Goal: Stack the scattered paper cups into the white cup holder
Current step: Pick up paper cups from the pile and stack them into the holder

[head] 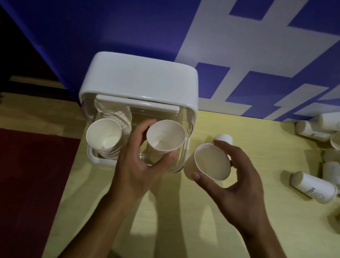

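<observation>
My left hand has thumb & fingers curled round a cup over the white cup holder's right bay, so I'd lower it straight, mouth up, w/ my right hand gripping the next cup just beside, ready to nest.

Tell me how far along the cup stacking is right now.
Done: a stack of cups sits in the left side of the white cup holder. In hand: the left hand holds one cup at the holder's right side; the right hand holds another cup beside it. Left: several scattered cups lie at the table's right edge.
</observation>
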A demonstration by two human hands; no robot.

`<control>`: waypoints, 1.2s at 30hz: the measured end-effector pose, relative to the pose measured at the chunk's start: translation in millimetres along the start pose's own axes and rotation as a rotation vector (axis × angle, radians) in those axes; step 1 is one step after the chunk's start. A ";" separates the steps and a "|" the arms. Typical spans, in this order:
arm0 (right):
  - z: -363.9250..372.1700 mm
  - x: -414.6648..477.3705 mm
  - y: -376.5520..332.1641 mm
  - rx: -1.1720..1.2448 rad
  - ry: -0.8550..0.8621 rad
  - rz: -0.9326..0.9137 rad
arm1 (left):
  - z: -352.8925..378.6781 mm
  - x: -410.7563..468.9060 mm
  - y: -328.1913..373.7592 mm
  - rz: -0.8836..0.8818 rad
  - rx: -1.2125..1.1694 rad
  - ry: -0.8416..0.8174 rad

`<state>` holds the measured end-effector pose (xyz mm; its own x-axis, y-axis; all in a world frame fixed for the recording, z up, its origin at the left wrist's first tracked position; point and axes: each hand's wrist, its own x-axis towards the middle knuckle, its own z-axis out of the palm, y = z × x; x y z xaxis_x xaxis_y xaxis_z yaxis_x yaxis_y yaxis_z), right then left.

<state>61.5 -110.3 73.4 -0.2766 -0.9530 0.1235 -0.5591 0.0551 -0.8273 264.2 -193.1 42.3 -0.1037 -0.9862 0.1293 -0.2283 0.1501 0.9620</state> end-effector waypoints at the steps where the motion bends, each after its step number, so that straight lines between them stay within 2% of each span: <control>1: -0.9 0.6 0.8 0.004 -0.004 0.007 | 1.0 0.1 -1.1 -0.006 -0.014 0.009; 10: 0.7 5.3 -0.4 0.004 -0.019 -0.011 | 7.5 2.2 -10.1 -0.008 -0.006 0.014; 21: 4.9 3.4 -0.2 0.004 -0.008 -0.018 | 1.5 -1.7 -40.0 -0.078 0.217 -0.131; 29: 9.4 15.2 -13.5 0.011 0.033 -0.038 | -1.3 -3.4 -44.0 -0.132 0.156 -0.174; 32: 16.0 25.1 -26.9 0.028 0.060 -0.072 | -7.7 -8.9 -29.9 -0.142 0.129 -0.125; 36: 33.3 34.8 -44.4 0.070 0.051 -0.112 | -16.2 -18.2 -1.9 -0.081 -0.021 -0.010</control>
<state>102.7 -155.8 96.1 -0.2558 -0.9355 0.2436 -0.5333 -0.0736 -0.8427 282.2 -176.6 42.0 -0.0953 -0.9943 0.0483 -0.2164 0.0681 0.9739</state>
